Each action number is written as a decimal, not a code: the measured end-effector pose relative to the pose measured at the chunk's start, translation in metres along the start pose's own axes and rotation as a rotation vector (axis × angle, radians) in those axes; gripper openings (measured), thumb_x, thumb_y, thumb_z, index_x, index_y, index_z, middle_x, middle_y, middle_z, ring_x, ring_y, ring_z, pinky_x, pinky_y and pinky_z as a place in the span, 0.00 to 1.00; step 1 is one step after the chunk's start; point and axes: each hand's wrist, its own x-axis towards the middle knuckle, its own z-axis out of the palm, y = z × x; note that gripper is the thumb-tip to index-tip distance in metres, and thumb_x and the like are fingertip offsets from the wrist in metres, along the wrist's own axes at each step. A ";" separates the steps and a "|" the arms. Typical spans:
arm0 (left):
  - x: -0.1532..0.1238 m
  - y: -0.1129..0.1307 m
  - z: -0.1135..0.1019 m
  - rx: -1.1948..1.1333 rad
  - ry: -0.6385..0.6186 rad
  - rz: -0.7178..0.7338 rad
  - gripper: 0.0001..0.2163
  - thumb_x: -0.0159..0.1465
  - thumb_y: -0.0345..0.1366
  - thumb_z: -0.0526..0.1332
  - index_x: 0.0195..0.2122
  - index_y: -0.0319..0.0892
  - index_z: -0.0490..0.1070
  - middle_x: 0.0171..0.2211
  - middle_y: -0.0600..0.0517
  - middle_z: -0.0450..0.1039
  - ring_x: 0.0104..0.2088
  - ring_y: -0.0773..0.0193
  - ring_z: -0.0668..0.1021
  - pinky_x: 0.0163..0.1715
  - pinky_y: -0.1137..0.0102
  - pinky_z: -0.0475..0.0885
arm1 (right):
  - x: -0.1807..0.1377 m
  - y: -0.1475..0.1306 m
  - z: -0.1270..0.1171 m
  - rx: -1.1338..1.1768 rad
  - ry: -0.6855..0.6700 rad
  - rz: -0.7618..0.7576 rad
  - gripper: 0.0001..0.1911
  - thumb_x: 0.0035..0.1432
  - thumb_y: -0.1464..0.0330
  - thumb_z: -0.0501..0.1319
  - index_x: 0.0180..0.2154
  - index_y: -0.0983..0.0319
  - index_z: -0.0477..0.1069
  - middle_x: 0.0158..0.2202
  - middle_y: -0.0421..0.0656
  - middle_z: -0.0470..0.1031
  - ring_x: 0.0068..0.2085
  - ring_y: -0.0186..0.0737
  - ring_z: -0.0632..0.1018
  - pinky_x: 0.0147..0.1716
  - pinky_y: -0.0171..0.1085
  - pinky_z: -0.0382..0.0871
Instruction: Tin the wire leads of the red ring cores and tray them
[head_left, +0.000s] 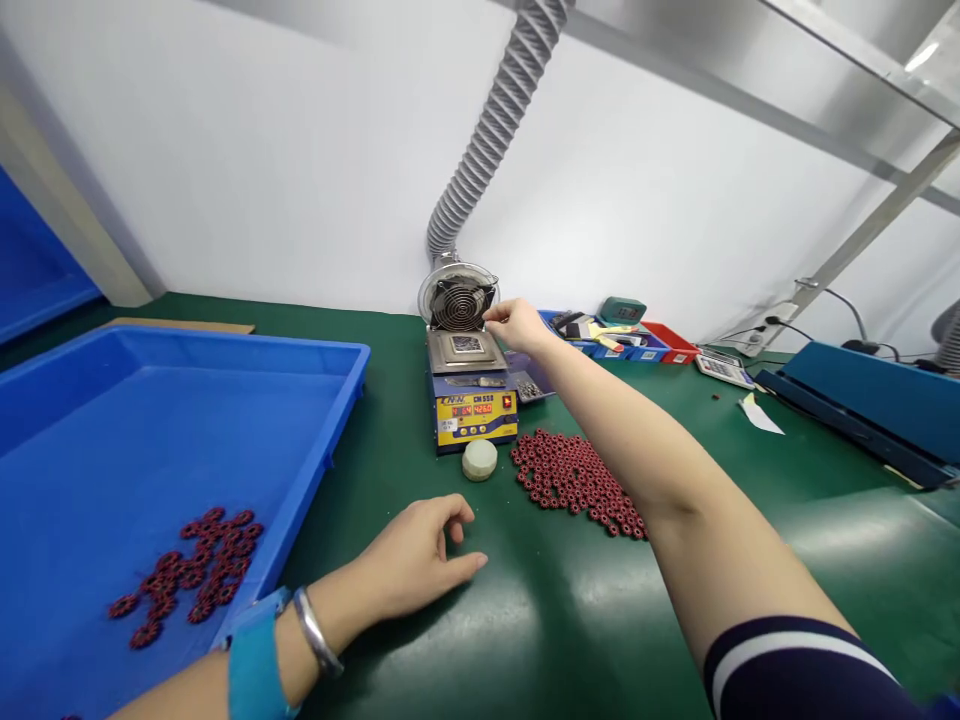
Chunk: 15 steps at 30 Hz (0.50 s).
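Observation:
My right hand (517,322) reaches far forward to the solder pot (469,385), its fingers pinched together at the edge of the round fan grille (457,298); what they hold is too small to make out. My left hand (416,565) rests on the green mat (525,600) with fingers loosely curled and nothing in it. A pile of small red ring coils (574,480) lies on the mat under my right forearm. A round pale puck (479,459) sits in front of the solder pot.
A big blue tray (300,440) at the left holds several more red coils (191,575). A grey ribbed hose (495,120) rises behind the fan. Small blue and red bins (645,345), a calculator (721,368) and a blue lid (870,400) lie at the right.

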 end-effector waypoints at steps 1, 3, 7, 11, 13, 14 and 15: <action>-0.001 -0.001 0.000 0.013 -0.005 0.005 0.15 0.53 0.44 0.61 0.37 0.40 0.68 0.30 0.53 0.70 0.23 0.65 0.71 0.24 0.70 0.64 | 0.008 -0.002 0.002 -0.060 -0.010 -0.016 0.11 0.53 0.76 0.58 0.39 0.67 0.76 0.38 0.47 0.78 0.42 0.40 0.77 0.47 0.39 0.69; -0.002 -0.002 0.001 0.024 -0.004 0.012 0.15 0.52 0.44 0.62 0.37 0.41 0.69 0.30 0.52 0.71 0.25 0.64 0.71 0.25 0.71 0.64 | 0.019 -0.005 0.007 -0.173 -0.034 -0.049 0.13 0.52 0.77 0.58 0.39 0.66 0.76 0.40 0.47 0.77 0.45 0.43 0.76 0.49 0.39 0.67; -0.003 -0.002 0.002 0.026 -0.014 0.027 0.15 0.51 0.43 0.63 0.37 0.42 0.71 0.31 0.52 0.72 0.26 0.63 0.72 0.24 0.72 0.64 | 0.031 -0.009 0.018 -0.359 -0.097 -0.100 0.15 0.50 0.78 0.58 0.41 0.65 0.75 0.44 0.48 0.76 0.47 0.47 0.75 0.50 0.41 0.66; -0.003 -0.001 0.002 0.063 -0.045 0.042 0.14 0.51 0.43 0.63 0.37 0.42 0.70 0.31 0.52 0.73 0.25 0.63 0.72 0.24 0.72 0.64 | 0.035 -0.010 0.026 -0.480 -0.156 -0.130 0.15 0.51 0.78 0.58 0.41 0.64 0.75 0.44 0.49 0.76 0.47 0.48 0.75 0.49 0.41 0.66; -0.004 -0.001 0.002 0.074 -0.054 0.046 0.14 0.51 0.43 0.62 0.37 0.42 0.70 0.31 0.52 0.73 0.25 0.63 0.72 0.24 0.72 0.64 | 0.036 -0.010 0.029 -0.518 -0.175 -0.139 0.15 0.51 0.77 0.57 0.41 0.64 0.75 0.44 0.49 0.76 0.47 0.48 0.75 0.48 0.41 0.67; -0.004 -0.001 0.002 0.075 -0.058 0.046 0.14 0.51 0.43 0.62 0.37 0.42 0.70 0.31 0.52 0.73 0.25 0.63 0.72 0.24 0.72 0.63 | 0.036 -0.009 0.030 -0.533 -0.183 -0.142 0.15 0.51 0.77 0.58 0.41 0.64 0.74 0.44 0.49 0.76 0.46 0.48 0.75 0.47 0.41 0.67; -0.004 -0.002 0.002 0.075 -0.061 0.046 0.14 0.51 0.43 0.62 0.37 0.42 0.70 0.31 0.52 0.73 0.25 0.63 0.72 0.23 0.72 0.63 | 0.036 -0.009 0.032 -0.546 -0.190 -0.144 0.15 0.51 0.77 0.58 0.41 0.64 0.74 0.43 0.49 0.76 0.46 0.47 0.75 0.47 0.40 0.67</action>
